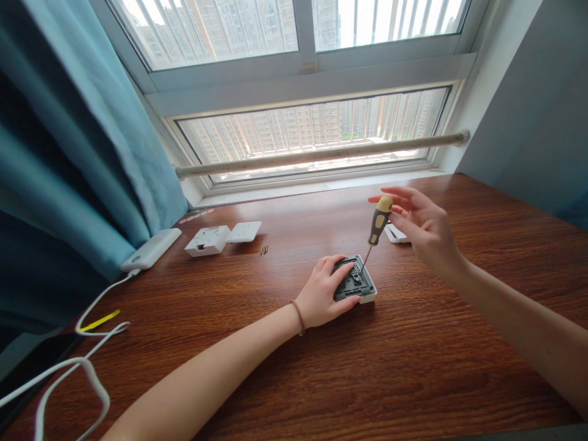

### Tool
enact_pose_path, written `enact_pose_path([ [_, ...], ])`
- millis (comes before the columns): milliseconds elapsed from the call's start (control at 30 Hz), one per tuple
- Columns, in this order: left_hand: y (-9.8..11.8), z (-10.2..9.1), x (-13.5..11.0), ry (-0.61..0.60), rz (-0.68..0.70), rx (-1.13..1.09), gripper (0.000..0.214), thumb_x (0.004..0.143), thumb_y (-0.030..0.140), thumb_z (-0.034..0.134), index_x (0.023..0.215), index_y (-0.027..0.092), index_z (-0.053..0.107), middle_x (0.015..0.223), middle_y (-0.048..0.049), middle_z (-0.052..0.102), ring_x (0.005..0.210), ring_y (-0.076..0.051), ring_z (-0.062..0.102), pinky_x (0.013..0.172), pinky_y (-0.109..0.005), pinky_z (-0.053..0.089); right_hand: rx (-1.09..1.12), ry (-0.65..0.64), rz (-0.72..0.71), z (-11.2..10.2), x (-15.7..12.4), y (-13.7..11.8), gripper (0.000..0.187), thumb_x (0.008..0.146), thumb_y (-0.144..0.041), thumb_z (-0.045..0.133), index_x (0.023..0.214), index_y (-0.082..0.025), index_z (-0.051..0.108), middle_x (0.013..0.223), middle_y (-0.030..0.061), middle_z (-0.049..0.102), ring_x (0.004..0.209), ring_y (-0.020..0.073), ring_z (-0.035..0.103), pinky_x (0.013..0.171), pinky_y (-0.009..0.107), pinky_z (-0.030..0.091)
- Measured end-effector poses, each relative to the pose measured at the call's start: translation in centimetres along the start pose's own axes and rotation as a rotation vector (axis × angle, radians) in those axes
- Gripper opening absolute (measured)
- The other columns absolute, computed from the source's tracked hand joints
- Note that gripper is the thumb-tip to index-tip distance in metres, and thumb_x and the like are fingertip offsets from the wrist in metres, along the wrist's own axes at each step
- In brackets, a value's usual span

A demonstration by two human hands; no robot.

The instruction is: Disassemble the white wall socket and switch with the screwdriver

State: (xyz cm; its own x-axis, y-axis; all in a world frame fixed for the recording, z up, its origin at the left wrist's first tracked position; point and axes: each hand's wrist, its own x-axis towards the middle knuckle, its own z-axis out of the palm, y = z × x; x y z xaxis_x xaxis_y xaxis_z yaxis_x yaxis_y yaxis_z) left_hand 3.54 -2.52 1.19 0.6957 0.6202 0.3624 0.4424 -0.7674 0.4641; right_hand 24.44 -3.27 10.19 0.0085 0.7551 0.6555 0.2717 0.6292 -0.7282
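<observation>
A square wall switch unit [366, 286], with a grey inner face and a white rim, lies on the wooden table. My left hand [327, 289] grips it, fingers spread over the face and thumb along the near edge. A screwdriver [377, 228] with a black and yellow handle leans to the right, its tip down on the grey face. Around the upper handle is my right hand [420, 223], its thumb and fingers beside the handle and some fingers stretched out. The exact contact of the tip is too small to make out.
Left on the table [257, 380] are a white box [207, 241], a white socket plate [244, 232] and several small brass screws [264, 250]. A white part [395, 233] lies behind my right hand. A power bank [151, 250] with a white cable [94, 300] sits beside the curtain [114, 110].
</observation>
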Motion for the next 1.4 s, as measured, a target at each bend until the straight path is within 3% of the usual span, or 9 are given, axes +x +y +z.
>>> enact_pose_path([
  [133, 0.0, 0.0, 0.0, -0.014, -0.004, 0.013, 0.059, 0.077, 0.045, 0.056, 0.128, 0.02, 0.042, 0.133, -0.0139, 0.037, 0.123, -0.028, 0.032, 0.104, -0.046, 0.029, -0.017, 0.0, -0.004, 0.1, 0.0, 0.2, 0.026, 0.082, -0.023, 0.053, 0.108, -0.028, 0.056, 0.109, 0.0025, 0.063, 0.105, 0.0209, 0.056, 0.094, 0.047, 0.041],
  [333, 0.0, 0.0, -0.1, -0.009, -0.005, 0.006, 0.059, 0.077, 0.045, 0.056, 0.128, 0.021, 0.041, 0.133, -0.0134, 0.037, 0.123, -0.028, 0.033, 0.104, -0.047, 0.029, -0.141, 0.082, -0.049, 0.2, 0.1, 1.2, 0.04, 0.064, -0.027, 0.074, 0.101, -0.029, 0.059, 0.095, 0.0, 0.061, 0.088, 0.019, 0.058, 0.086, 0.042, 0.046],
  [633, 0.0, 0.0, 0.0, -0.018, -0.006, 0.018, 0.06, 0.077, 0.046, 0.055, 0.128, 0.019, 0.041, 0.133, -0.0142, 0.036, 0.123, -0.028, 0.033, 0.105, -0.045, 0.029, 0.041, -0.061, -0.001, 0.3, -0.3, 0.0, 0.028, 0.083, -0.021, 0.052, 0.111, -0.026, 0.05, 0.108, 0.0048, 0.062, 0.106, 0.0194, 0.055, 0.097, 0.045, 0.037],
  [867, -0.2, 0.1, 0.0, -0.019, -0.008, 0.022, 0.061, 0.077, 0.046, 0.055, 0.129, 0.019, 0.041, 0.134, -0.0137, 0.036, 0.123, -0.028, 0.031, 0.105, -0.045, 0.029, -0.058, 0.077, -0.064, 0.5, -0.1, 1.0, 0.045, 0.059, -0.025, 0.077, 0.096, -0.026, 0.052, 0.093, -0.0003, 0.059, 0.089, 0.0188, 0.056, 0.088, 0.042, 0.044],
  [967, -0.3, 0.1, 0.0, -0.014, -0.003, 0.021, 0.06, 0.077, 0.047, 0.055, 0.129, 0.019, 0.041, 0.134, -0.0138, 0.036, 0.124, -0.028, 0.031, 0.104, -0.046, 0.029, -0.118, 0.113, -0.083, 0.3, -0.2, 0.9, 0.035, 0.065, -0.022, 0.072, 0.096, -0.026, 0.056, 0.094, 0.0, 0.058, 0.088, 0.0181, 0.055, 0.087, 0.04, 0.043],
  [1167, -0.2, 0.1, -0.1, -0.021, -0.004, 0.026, 0.06, 0.077, 0.046, 0.055, 0.129, 0.019, 0.041, 0.133, -0.0139, 0.036, 0.123, -0.028, 0.032, 0.105, -0.045, 0.029, -0.034, -0.035, -0.052, 0.0, -0.5, 0.0, 0.033, 0.081, -0.015, 0.049, 0.111, -0.026, 0.054, 0.099, 0.0027, 0.063, 0.093, 0.0188, 0.057, 0.088, 0.042, 0.042],
  [1400, -0.2, 0.1, 0.0, -0.019, -0.008, 0.027, 0.06, 0.077, 0.046, 0.055, 0.128, 0.019, 0.041, 0.133, -0.0137, 0.036, 0.123, -0.028, 0.032, 0.104, -0.046, 0.029, -0.195, 0.068, -0.07, 0.4, -0.2, 0.1, 0.03, 0.07, -0.023, 0.068, 0.099, -0.026, 0.061, 0.094, 0.0014, 0.06, 0.09, 0.0188, 0.056, 0.088, 0.04, 0.043],
])
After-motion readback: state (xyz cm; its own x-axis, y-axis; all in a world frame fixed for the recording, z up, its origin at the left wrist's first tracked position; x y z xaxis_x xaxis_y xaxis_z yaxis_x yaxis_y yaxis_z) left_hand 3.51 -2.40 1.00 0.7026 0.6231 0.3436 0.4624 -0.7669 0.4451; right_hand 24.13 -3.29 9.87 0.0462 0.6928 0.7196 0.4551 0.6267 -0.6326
